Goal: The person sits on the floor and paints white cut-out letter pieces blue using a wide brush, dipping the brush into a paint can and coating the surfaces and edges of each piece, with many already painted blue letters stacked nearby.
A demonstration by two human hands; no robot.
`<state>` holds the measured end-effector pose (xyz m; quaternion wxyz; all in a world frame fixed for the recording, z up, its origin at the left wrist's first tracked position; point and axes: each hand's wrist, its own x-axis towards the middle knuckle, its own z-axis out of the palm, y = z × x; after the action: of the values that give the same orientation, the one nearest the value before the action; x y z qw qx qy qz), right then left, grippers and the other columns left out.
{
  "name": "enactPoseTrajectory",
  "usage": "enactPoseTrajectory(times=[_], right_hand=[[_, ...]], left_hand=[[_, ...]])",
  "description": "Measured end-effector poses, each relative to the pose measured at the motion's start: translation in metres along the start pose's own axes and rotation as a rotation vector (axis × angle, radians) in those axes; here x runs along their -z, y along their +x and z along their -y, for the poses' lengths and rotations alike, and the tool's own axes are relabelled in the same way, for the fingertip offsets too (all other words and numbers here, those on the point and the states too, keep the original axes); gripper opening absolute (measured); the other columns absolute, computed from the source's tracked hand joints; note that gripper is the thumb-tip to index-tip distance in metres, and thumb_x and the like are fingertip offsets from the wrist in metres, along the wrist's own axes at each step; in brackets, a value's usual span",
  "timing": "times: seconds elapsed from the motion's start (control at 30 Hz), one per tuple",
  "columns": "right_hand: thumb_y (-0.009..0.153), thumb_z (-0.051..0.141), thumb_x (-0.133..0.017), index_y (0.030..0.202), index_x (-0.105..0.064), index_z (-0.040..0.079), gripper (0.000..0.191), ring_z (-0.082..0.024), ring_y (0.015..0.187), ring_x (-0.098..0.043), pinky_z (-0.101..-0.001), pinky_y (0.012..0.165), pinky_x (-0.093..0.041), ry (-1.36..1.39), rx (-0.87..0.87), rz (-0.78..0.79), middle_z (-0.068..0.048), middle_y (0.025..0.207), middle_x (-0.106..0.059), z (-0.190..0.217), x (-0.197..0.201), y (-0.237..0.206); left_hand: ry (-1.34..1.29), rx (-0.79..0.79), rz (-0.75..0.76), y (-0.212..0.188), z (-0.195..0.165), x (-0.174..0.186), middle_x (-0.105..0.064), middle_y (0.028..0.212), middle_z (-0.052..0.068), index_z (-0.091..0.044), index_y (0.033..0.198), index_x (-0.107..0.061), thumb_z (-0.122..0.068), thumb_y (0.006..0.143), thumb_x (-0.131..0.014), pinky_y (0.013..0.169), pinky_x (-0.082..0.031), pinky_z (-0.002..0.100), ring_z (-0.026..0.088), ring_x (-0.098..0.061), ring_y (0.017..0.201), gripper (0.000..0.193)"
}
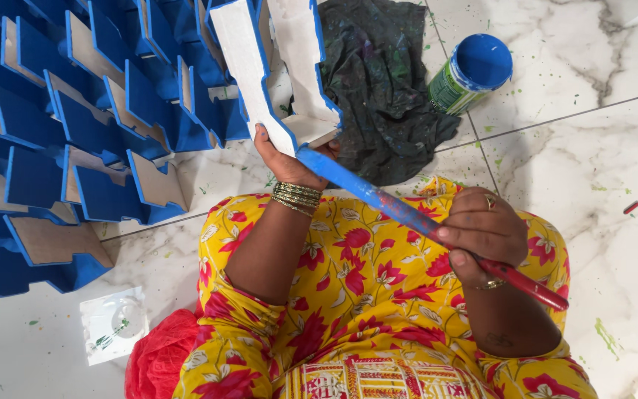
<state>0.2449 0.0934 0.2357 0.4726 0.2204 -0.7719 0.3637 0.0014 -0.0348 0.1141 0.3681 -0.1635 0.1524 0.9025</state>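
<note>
The left hand (283, 159) grips a white board (263, 74) with blue edges from below, held upright over the floor (614, 148). The right hand (481, 229) is closed around a red-handled brush (407, 214), its blue tip touching the board's lower edge. A green tin (461, 83) with a blue lid lies by a dark rag (385, 81).

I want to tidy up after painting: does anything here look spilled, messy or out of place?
Yes. Small green paint flecks dot the white marble floor, thickest near the green paint can with a blue lid, which lies on its side beside a crumpled, paint-stained dark cloth. A small red fragment lies loose on the tiles.
</note>
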Motion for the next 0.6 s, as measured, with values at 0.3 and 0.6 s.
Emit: enactPoseTrajectory(times=[0.3,0.6], right_hand=[[0.088,0.022,-0.065,0.084,-0.066,-0.003,0.025,-0.021,0.058,-0.057,-0.0361,0.058,-0.046,-0.015,0.02,-0.092,-0.008,0.07,-0.061,-0.009,0.013,0.0],[0.093,0.021,-0.064,0.084,-0.066,-0.005,0.027,-0.021,0.057,-0.056,-0.0342,0.056,-0.047,-0.065,-0.053,-0.134,-0.01,0.071,-0.062,-0.026,0.011,-0.01]], left_hand=[[-0.049,-0.051,0.041,-0.002,-0.001,0.0,-0.062,0.131,0.008,-0.018,0.139,-0.05,-0.083,0.079,-0.044,0.094,-0.051,0.053,0.032,-0.061,0.121,0.088],[0.022,-0.003,0.029,-0.01,-0.001,-0.006,-0.065,0.124,0.009,-0.018,0.13,-0.054,-0.083,0.074,-0.036,0.08,-0.053,0.054,0.034,-0.063,0.108,0.088]])
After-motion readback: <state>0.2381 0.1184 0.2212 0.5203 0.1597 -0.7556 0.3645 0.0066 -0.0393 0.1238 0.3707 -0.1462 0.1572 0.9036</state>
